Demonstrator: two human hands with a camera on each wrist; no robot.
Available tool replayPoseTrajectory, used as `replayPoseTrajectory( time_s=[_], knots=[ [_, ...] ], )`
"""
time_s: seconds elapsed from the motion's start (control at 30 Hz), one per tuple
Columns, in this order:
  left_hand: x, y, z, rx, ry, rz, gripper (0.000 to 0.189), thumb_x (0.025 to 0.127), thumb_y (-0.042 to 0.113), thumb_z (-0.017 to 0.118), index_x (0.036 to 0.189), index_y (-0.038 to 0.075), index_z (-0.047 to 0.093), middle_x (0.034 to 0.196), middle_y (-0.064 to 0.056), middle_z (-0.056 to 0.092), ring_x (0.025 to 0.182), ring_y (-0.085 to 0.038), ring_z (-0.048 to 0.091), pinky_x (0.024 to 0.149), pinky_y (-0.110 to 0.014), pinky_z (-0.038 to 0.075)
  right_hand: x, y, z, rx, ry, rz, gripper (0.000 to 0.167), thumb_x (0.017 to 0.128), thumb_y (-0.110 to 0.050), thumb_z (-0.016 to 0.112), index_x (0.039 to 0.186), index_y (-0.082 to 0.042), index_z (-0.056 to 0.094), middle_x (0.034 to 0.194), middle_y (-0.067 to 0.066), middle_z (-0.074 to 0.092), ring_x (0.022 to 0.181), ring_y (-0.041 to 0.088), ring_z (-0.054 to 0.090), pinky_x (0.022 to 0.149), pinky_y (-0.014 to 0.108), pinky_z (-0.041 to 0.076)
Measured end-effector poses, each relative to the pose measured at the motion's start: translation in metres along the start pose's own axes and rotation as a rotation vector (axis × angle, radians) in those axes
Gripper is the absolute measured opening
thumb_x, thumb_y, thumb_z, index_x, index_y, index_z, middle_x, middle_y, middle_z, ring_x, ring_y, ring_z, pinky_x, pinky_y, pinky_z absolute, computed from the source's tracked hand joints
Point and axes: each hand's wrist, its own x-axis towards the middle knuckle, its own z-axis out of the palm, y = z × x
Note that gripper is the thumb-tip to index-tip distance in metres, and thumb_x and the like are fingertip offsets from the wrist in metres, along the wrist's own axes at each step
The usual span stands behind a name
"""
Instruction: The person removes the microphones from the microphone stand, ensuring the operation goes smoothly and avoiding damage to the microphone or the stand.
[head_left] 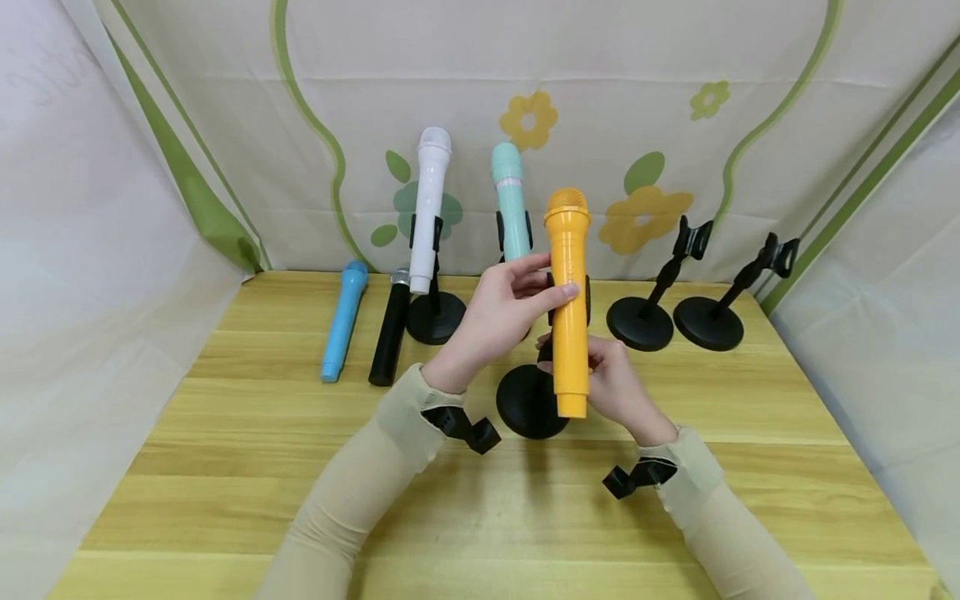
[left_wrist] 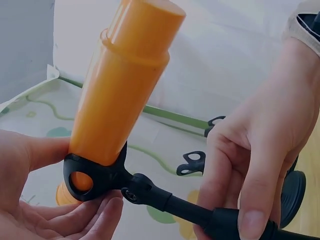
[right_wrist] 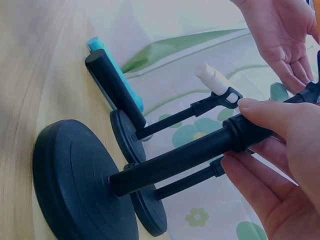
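Note:
A yellow-orange microphone (head_left: 570,350) sits tilted in the black clip (left_wrist: 107,177) of a desk microphone stand (head_left: 527,404). My left hand (head_left: 495,312) holds it, thumb against the barrel and fingers around the back of the clip. Lower down, my right hand (head_left: 618,383) pinches the stand's pole (right_wrist: 175,160) just at its collar, thumb opposite the fingers. In the right wrist view the round base (right_wrist: 75,185) is visible below that hand. From the head, the microphone hides the clip's middle and some right-hand fingers.
Behind, a white microphone (head_left: 430,200) and a mint one (head_left: 512,204) rest in stands. Left on the wooden table (head_left: 225,467) lie a blue microphone (head_left: 344,321) and a black one (head_left: 390,333). Two stands with bare clips (head_left: 641,321) (head_left: 708,321) are at right. Fabric walls enclose the table.

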Motion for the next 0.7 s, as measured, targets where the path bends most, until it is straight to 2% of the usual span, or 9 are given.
replayPoseTrajectory(
  time_s=[0.47, 0.7],
  knots=[
    [0.009, 0.003, -0.002, -0.077, -0.007, 0.001, 0.055, 0.097, 0.016, 0.073, 0.146, -0.001, 0.051, 0.121, -0.009, 0.069, 0.107, -0.019, 0.066, 0.093, -0.027, 0.054, 0.002, 0.002, -0.003, 0.01, -0.028, -0.029, 0.025, 0.085, 0.012, 0.077, 0.106, -0.001, 0.074, 0.104, 0.009, 0.074, 0.096, 0.037, 0.07, 0.083, 0.029, 0.059],
    [0.016, 0.007, -0.004, -0.075, 0.005, -0.007, 0.054, 0.097, 0.014, 0.072, 0.145, -0.001, 0.052, 0.119, -0.01, 0.069, 0.108, -0.018, 0.066, 0.093, -0.026, 0.053, 0.002, 0.001, -0.004, -0.002, -0.036, -0.02, 0.023, 0.085, 0.009, 0.078, 0.106, 0.0, 0.074, 0.104, 0.021, 0.072, 0.094, 0.042, 0.069, 0.081, 0.026, 0.058]
  ],
)
